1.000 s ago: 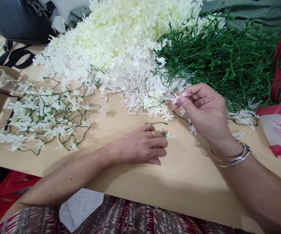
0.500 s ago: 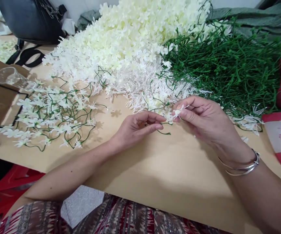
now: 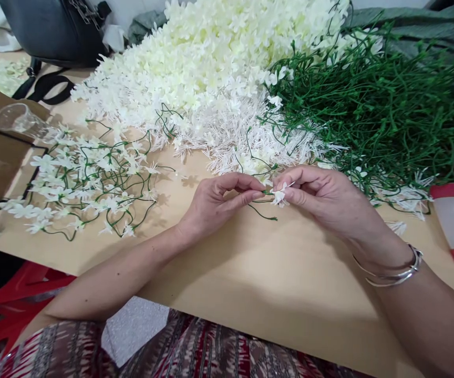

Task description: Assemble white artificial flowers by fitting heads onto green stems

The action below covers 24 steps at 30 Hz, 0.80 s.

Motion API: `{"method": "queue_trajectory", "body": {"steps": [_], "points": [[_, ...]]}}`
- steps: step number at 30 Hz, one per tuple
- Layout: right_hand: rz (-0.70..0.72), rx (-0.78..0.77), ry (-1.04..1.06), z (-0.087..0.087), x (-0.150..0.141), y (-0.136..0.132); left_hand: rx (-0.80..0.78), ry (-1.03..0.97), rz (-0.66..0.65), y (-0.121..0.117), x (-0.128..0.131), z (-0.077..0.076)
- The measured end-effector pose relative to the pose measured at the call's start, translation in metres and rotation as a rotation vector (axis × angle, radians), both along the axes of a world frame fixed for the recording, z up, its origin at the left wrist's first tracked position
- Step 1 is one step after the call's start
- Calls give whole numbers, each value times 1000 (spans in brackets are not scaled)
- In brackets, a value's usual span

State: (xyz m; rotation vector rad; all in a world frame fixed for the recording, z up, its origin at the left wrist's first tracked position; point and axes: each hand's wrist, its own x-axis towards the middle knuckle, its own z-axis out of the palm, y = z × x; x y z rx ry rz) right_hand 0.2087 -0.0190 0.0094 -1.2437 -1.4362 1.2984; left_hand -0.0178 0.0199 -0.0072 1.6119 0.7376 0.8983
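Has drawn left hand [image 3: 221,202] and right hand [image 3: 325,202] closer together since a second ago. Pinches a green stem [image 3: 267,192] in the former and a white flower [image 3: 279,196] in the latter, just right of frame centre. Shows flowered stems [image 3: 106,195] at left, a green pile [image 3: 372,118] at upper right.

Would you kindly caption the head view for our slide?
Left hand pinches a stem, right hand a white flower.

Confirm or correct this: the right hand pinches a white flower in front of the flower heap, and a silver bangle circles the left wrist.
Wrong side: the head view shows the silver bangle circling the right wrist. The right hand does pinch a white flower in front of the flower heap.
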Motion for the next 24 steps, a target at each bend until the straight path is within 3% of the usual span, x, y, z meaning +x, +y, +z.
{"method": "queue_trajectory", "body": {"steps": [7, 12, 17, 24], "points": [[-13, 10, -20, -3, -4, -1, 10, 13, -41, -2, 1, 2], [-39, 8, -28, -3, -10, -4, 54, 13, 8, -4, 3, -2], [-118, -37, -13, -3, -18, -10, -51, -45, 43, -4, 3, -3], [-44, -90, 58, -3, -21, -11, 16, -28, 2, -2, 3, -4]]}}
